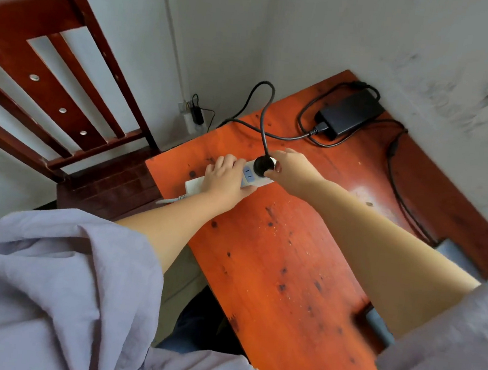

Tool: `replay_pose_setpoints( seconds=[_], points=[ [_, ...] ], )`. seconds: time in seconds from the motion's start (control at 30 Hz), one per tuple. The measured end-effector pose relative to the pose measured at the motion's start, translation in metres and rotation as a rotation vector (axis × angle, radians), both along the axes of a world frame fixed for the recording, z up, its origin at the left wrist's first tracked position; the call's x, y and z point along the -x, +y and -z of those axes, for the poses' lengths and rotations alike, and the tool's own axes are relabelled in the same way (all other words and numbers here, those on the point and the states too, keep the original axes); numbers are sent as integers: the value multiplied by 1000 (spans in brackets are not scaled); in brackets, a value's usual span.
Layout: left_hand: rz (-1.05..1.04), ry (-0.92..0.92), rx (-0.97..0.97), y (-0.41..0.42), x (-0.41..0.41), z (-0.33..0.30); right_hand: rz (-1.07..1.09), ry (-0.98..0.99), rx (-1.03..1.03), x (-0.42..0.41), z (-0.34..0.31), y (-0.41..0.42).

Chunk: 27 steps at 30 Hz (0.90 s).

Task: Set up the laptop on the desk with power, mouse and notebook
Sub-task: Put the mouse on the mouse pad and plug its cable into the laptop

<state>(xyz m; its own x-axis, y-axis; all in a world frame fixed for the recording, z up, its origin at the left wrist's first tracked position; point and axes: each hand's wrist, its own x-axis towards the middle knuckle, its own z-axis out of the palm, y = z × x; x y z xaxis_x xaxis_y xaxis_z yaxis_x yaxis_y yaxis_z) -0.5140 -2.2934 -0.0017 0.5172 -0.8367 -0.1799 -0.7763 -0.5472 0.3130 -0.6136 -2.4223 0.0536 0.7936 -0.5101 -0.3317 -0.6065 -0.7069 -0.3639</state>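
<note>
A white power strip (251,176) lies at the far left edge of the orange wooden desk (284,249). My left hand (225,178) presses down on the strip and grips it. My right hand (291,167) pinches a round black plug (262,165) that sits on the strip's right end. The plug's black cable (264,108) loops up and back to a black power brick (350,111) at the desk's far corner. A second cable (394,176) runs from the brick along the right edge to a grey laptop (452,252), mostly hidden behind my right arm.
A dark red wooden chair (74,100) stands to the left of the desk. A wall socket with a small black adapter (196,115) is low in the corner. White walls close off the desk's back and right sides.
</note>
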Motion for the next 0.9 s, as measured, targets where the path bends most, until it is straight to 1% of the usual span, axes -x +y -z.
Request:
replay_pose_setpoints(
  seconds=[0.03, 0.1, 0.2, 0.27, 0.37, 0.5, 0.67, 0.8, 0.9],
  points=[
    [4, -27, 26, 2, 2, -5, 47, -22, -27, 11, -1, 0],
    [55, -99, 126, 8, 8, -15, 142, -76, -11, 41, -3, -2],
    [270, -120, 270, 5, 29, -26, 282, -118, 26, 97, -5, 0],
    [441, -106, 290, -10, 52, -31, 390, -128, 37, 135, -5, 9],
    [655, -67, 256, -44, 95, -37, 555, -161, 74, 185, -5, 27],
    [922, -14, 206, -85, 158, -39, 771, -211, 187, 249, -14, 53],
    [1189, 53, 174, -106, 236, -35, 1095, -204, 356, 340, -31, 76],
    [1299, 120, 80, -103, 305, -37, 1349, -280, 452, 393, -33, 94],
    [1262, 123, -18, -97, 350, -39, 1441, -296, 453, 418, -25, 101]
  ],
)
